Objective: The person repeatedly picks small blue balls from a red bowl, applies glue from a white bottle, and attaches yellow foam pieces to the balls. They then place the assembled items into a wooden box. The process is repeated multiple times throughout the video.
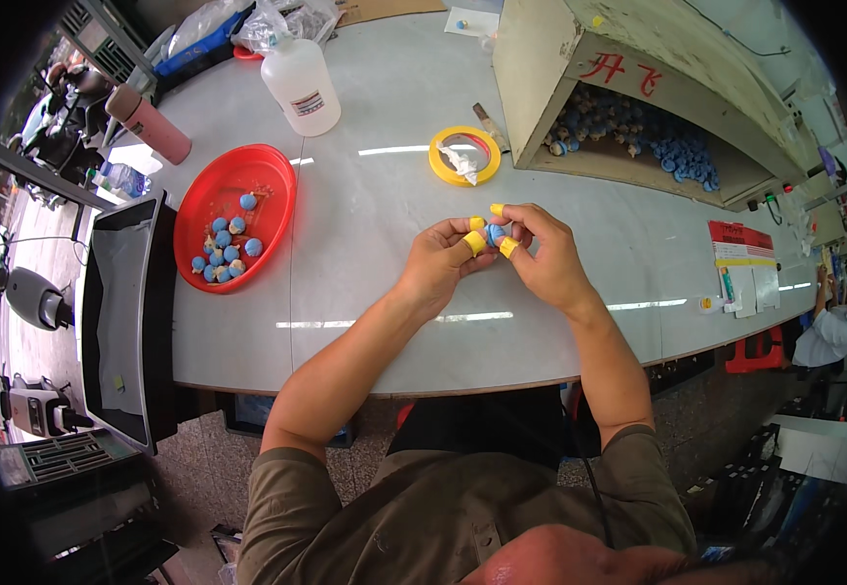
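Note:
Over the middle of the table, my left hand (436, 261) pinches a small blue ball-shaped piece (494, 234) between thumb and forefinger. My right hand (548, 261) meets it from the other side, its thumb against the piece and its forefinger raised just above. Yellow tape wraps the thumb and forefinger tips of both hands. The fingers cover much of the piece, so its details are hidden. To the left, a round red tray (211, 195) holds several similar blue balls (222, 239), some with pale parts. Beyond my hands lies a yellow tape roll (438, 168) with crumpled white tissue (461, 164) on it.
An open-fronted box (540, 68) at the far right contains a heap of blue pieces (682, 154). Beside it lies a flat blade-like tool (490, 127). A white plastic bottle (302, 88), a pink flask (151, 125) and a black bin (131, 322) stand left; a red-and-white packet (743, 249) lies right.

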{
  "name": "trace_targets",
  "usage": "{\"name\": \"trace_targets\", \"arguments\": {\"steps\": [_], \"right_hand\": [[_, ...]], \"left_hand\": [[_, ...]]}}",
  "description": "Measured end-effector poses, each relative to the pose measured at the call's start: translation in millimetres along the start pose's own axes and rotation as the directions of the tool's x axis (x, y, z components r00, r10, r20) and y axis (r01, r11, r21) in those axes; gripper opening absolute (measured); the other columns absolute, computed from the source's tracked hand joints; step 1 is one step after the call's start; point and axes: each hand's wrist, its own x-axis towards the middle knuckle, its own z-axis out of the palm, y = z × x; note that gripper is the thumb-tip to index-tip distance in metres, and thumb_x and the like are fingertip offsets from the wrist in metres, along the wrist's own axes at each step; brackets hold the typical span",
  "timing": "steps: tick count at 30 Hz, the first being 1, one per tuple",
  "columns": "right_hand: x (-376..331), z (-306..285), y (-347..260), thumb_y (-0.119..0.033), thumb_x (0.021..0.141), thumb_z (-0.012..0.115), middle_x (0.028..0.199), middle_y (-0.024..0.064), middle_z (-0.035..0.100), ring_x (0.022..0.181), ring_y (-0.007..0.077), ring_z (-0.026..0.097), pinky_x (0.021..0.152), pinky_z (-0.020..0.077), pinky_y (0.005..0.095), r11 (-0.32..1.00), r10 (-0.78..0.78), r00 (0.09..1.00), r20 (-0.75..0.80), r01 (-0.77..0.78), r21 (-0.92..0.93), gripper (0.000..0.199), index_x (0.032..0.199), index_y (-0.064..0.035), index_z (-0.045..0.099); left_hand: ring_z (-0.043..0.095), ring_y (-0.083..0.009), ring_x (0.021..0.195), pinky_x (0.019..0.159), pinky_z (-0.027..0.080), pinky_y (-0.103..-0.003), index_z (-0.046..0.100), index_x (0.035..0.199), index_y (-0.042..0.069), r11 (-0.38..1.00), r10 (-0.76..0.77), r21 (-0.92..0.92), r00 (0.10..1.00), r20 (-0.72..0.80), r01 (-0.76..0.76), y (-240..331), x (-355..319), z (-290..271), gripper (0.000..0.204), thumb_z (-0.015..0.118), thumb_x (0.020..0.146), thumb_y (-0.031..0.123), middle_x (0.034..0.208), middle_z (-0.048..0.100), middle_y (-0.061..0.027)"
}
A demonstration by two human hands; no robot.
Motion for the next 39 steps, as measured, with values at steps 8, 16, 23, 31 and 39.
{"name": "trace_targets", "arguments": {"steps": [8,16,23,31,39], "right_hand": [[-0.4,0.7,1.6,0.014,0.080,0.065,0.101,0.0090,0.069,0.079,0.0176,0.059,0.069,0.0512,0.0304,0.999,-0.032,0.999,-0.007,0.032,-0.008,0.044,0.121,-0.0023,0.067],[0.3,0.4,6.3,0.003,0.087,0.070,0.099,0.0072,0.066,0.083,0.0157,0.060,0.070,0.0494,0.0282,0.994,0.095,0.995,0.024,-0.096,0.050,0.032,0.118,-0.0021,0.069],[-1.2,9.8,9.3,-0.020,0.097,0.070,0.092,0.0033,0.066,0.081,0.0103,0.059,0.073,0.0510,0.0266,0.853,0.394,0.908,0.141,-0.419,0.312,0.025,0.108,0.0021,0.067],[-7.2,28.3,21.3,-0.029,0.100,0.070,0.080,0.0011,0.063,0.071,0.0077,0.055,0.064,0.0490,0.0271,0.802,0.446,0.894,0.047,-0.422,0.423,0.030,0.095,-0.0009,0.061],[-14.8,54.5,10.6,-0.027,0.106,0.055,0.069,0.0139,0.060,0.060,0.0221,0.055,0.057,0.0450,0.0378,0.935,0.346,0.920,-0.185,-0.323,0.147,0.033,0.086,-0.0015,0.049]], "left_hand": [[0.069,-0.0181,0.101,0.095,0.059,-0.034,0.057,0.120,-0.002,0.998,0.051,0.042,0.999,-0.003,-0.050,-1.3,-1.7,2.5,0.021,0.063,0.102,0.006,0.115,0.068,-0.0120],[0.070,-0.0178,0.096,0.089,0.061,-0.032,0.055,0.124,-0.002,0.998,0.019,0.064,1.000,-0.014,-0.018,0.3,-2.0,1.3,0.027,0.063,0.103,0.012,0.114,0.068,-0.0119],[0.069,-0.0178,0.098,0.087,0.059,-0.032,0.053,0.127,0.001,0.987,-0.105,0.116,0.993,-0.057,0.111,10.6,-6.7,9.0,0.031,0.057,0.108,0.024,0.114,0.067,-0.0103],[0.070,-0.0163,0.093,0.084,0.058,-0.031,0.056,0.122,0.003,0.994,-0.064,0.090,0.997,-0.040,0.068,5.9,-7.8,8.9,0.026,0.053,0.109,0.024,0.109,0.068,-0.0088],[0.070,-0.0166,0.084,0.077,0.060,-0.031,0.056,0.116,-0.003,0.988,0.137,0.082,0.985,-0.107,-0.129,-13.5,-8.0,14.8,0.022,0.057,0.105,0.015,0.101,0.068,-0.0113]]}}
